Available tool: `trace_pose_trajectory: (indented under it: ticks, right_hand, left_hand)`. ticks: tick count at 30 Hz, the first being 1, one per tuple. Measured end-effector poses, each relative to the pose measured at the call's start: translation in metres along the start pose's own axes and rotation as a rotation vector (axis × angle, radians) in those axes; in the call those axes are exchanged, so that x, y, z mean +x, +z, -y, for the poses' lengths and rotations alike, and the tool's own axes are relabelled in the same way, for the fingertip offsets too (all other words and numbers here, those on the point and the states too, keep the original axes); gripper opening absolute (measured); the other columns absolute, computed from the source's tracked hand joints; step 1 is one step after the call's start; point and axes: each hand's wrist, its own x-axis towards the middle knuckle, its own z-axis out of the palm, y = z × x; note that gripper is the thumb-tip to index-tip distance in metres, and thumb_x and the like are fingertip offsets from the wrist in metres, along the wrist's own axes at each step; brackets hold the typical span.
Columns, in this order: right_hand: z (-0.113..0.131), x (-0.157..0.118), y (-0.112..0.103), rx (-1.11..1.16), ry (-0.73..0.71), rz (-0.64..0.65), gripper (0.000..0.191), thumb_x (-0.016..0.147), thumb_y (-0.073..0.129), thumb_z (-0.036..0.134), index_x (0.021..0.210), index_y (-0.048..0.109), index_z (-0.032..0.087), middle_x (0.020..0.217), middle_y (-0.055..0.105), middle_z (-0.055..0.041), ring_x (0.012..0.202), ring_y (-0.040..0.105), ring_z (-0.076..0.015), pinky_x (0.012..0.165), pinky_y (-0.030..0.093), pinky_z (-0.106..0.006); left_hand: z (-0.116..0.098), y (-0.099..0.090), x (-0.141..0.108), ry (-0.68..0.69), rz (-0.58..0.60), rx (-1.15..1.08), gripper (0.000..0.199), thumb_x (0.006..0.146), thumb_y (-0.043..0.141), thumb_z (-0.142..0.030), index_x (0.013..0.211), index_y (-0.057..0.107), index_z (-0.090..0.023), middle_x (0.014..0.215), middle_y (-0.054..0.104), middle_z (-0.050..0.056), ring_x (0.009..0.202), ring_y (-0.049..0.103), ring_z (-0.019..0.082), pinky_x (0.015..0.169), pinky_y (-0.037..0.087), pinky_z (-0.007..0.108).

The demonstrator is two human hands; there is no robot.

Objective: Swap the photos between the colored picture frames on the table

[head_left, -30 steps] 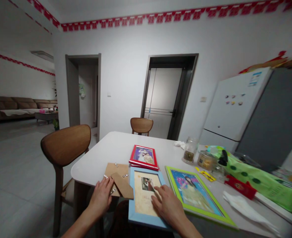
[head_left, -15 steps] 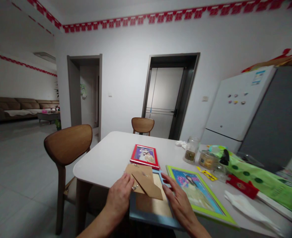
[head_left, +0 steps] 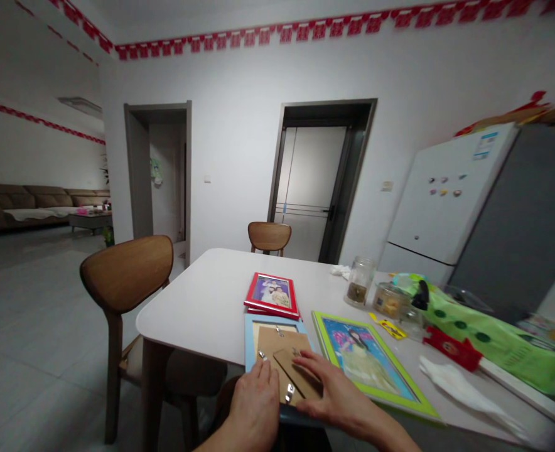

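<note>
A brown picture-frame backing board (head_left: 282,342) with small metal clips and a slanting stand flap lies inside the light blue picture frame (head_left: 250,339) at the table's near edge. The board sits askew, leaving a pale strip at the top of the frame. Along its left edge, my left hand (head_left: 256,398) is closed on the board, fingertips beside a clip. My right hand (head_left: 334,392) grips the right side, thumb low and fingers over the flap. The board's lower right part is hidden by that hand.
A red framed photo (head_left: 272,294) lies just beyond the blue frame, and a green framed photo (head_left: 369,361) to its right. Further right stand a glass jar (head_left: 360,285), a snack container (head_left: 389,302), a green package (head_left: 489,339) and a tissue (head_left: 466,392). A wooden chair (head_left: 129,276) stands left.
The backing board has moved right and down into the blue frame, uncovering the frame's upper left corner. My left hand moved right with it, and my right hand has come onto the board.
</note>
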Motion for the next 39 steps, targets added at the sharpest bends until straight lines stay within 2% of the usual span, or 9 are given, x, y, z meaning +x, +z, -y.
trace_pose_trajectory:
  ticks: [4, 8, 11, 14, 20, 23, 28, 32, 39]
  right_hand:
    - [-0.004, 0.005, 0.008, -0.090, -0.045, 0.023, 0.062, 0.051, 0.059, 0.023, 0.112, 0.054, 0.014, 0.127, 0.043, -0.0128, 0.116, 0.038, -0.0233, 0.099, 0.025, -0.034]
    - [-0.013, 0.014, 0.016, -0.152, -0.112, -0.030, 0.055, 0.054, 0.049, 0.015, 0.108, 0.056, 0.014, 0.118, 0.051, -0.0119, 0.109, 0.045, -0.0205, 0.095, 0.030, -0.030]
    - [-0.015, 0.017, 0.021, -0.259, -0.148, -0.059, 0.050, 0.056, 0.046, 0.014, 0.105, 0.057, 0.015, 0.108, 0.057, -0.0103, 0.101, 0.049, -0.0204, 0.089, 0.034, -0.029]
    - [-0.013, 0.016, 0.024, -0.333, -0.155, -0.071, 0.049, 0.058, 0.047, 0.015, 0.106, 0.056, 0.019, 0.100, 0.059, -0.0082, 0.095, 0.050, -0.0203, 0.084, 0.035, -0.029]
    - [-0.011, 0.018, 0.031, -0.390, -0.150, -0.134, 0.034, 0.065, 0.048, 0.020, 0.096, 0.061, 0.020, 0.099, 0.058, -0.0075, 0.093, 0.049, -0.0197, 0.081, 0.035, -0.027]
    - [-0.010, 0.019, 0.037, -0.395, -0.177, -0.158, 0.030, 0.071, 0.046, 0.022, 0.096, 0.061, 0.023, 0.102, 0.056, -0.0069, 0.093, 0.049, -0.0196, 0.081, 0.036, -0.029]
    - [-0.005, 0.008, 0.041, -0.364, -0.329, -0.086, 0.026, 0.079, 0.040, 0.029, 0.089, 0.064, 0.029, 0.111, 0.052, -0.0044, 0.102, 0.044, -0.0206, 0.085, 0.034, -0.035]
    - [-0.002, -0.006, 0.040, -0.406, -0.412, -0.046, 0.032, 0.080, 0.040, 0.037, 0.107, 0.055, 0.031, 0.121, 0.046, -0.0052, 0.111, 0.037, -0.0230, 0.090, 0.029, -0.039]
    - [0.008, -0.006, 0.040, -0.508, -0.389, 0.029, 0.036, 0.074, 0.049, 0.042, 0.109, 0.051, 0.034, 0.120, 0.046, -0.0046, 0.108, 0.038, -0.0255, 0.086, 0.031, -0.042]
  left_hand:
    - [0.009, -0.001, -0.007, 0.016, -0.012, -0.092, 0.047, 0.072, 0.051, -0.027, 0.116, 0.047, -0.009, 0.125, 0.043, 0.016, 0.116, 0.036, 0.028, 0.096, 0.030, 0.038]
    - [0.022, 0.010, -0.014, 0.099, -0.001, -0.179, 0.061, 0.067, 0.059, -0.041, 0.119, 0.043, -0.015, 0.131, 0.035, 0.013, 0.120, 0.029, 0.028, 0.100, 0.023, 0.039]
    - [0.029, 0.019, -0.015, 0.153, 0.022, -0.187, 0.067, 0.063, 0.063, -0.039, 0.122, 0.039, -0.016, 0.134, 0.029, 0.013, 0.123, 0.025, 0.027, 0.101, 0.019, 0.040]
    - [0.034, 0.022, -0.015, 0.160, -0.013, -0.171, 0.061, 0.065, 0.061, -0.034, 0.119, 0.041, -0.016, 0.132, 0.033, 0.013, 0.122, 0.026, 0.025, 0.102, 0.017, 0.040]
    - [0.049, 0.016, -0.011, 0.206, -0.037, -0.177, 0.036, 0.068, 0.059, -0.027, 0.102, 0.049, -0.019, 0.127, 0.041, 0.008, 0.119, 0.032, 0.019, 0.102, 0.016, 0.039]
    - [0.058, 0.011, -0.008, 0.205, -0.008, -0.194, 0.035, 0.066, 0.062, -0.026, 0.097, 0.049, -0.019, 0.127, 0.041, 0.007, 0.118, 0.033, 0.018, 0.102, 0.016, 0.037]
    - [0.065, 0.003, -0.008, 0.202, 0.030, -0.227, 0.037, 0.065, 0.065, -0.029, 0.096, 0.047, -0.020, 0.125, 0.043, 0.007, 0.115, 0.037, 0.018, 0.101, 0.018, 0.035]
    - [0.067, 0.003, -0.009, 0.199, 0.048, -0.234, 0.034, 0.066, 0.065, -0.029, 0.094, 0.047, -0.020, 0.126, 0.042, 0.007, 0.117, 0.034, 0.019, 0.102, 0.015, 0.037]
    - [0.066, 0.000, -0.008, 0.203, 0.044, -0.236, 0.035, 0.065, 0.066, -0.030, 0.092, 0.048, -0.019, 0.121, 0.046, 0.006, 0.112, 0.040, 0.020, 0.101, 0.018, 0.036]
